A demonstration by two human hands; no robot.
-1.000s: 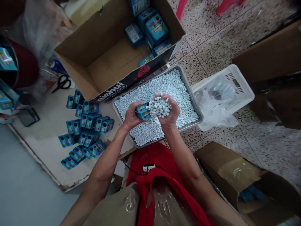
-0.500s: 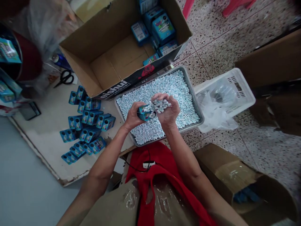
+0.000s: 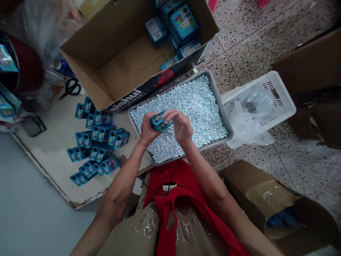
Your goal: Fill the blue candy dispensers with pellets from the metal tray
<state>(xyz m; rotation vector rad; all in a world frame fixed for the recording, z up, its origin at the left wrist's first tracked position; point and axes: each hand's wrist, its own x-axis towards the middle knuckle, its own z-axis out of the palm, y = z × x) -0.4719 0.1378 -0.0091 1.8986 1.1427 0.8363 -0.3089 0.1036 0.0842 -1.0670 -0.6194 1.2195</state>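
Small blue candy boxes (image 3: 157,122), seemingly a pair side by side, are gripped in my left hand (image 3: 147,129) above a metal tray (image 3: 230,133). The tray is filled with small white and pale blue candies (image 3: 202,103). My right hand (image 3: 183,128) is cupped against the right end of the boxes, its fingers stretched across them. That end of the boxes is largely covered by the fingers, and any candies left in the palm are hidden. On the table to the left stand several more blue boxes (image 3: 103,133) with round holes in their tops.
Behind the tray, a large cardboard carton (image 3: 117,76) holds several bigger blue packs (image 3: 183,25). Black scissors (image 3: 70,88) and a phone (image 3: 34,126) lie at left. A white plastic basket (image 3: 285,106) with clear bags is at right; another carton (image 3: 255,192) stands below it.
The heap of candies that showed in my right palm is no longer visible. My right hand has turned and moved left, its fingers now over the boxes' end. The boxes have tilted.
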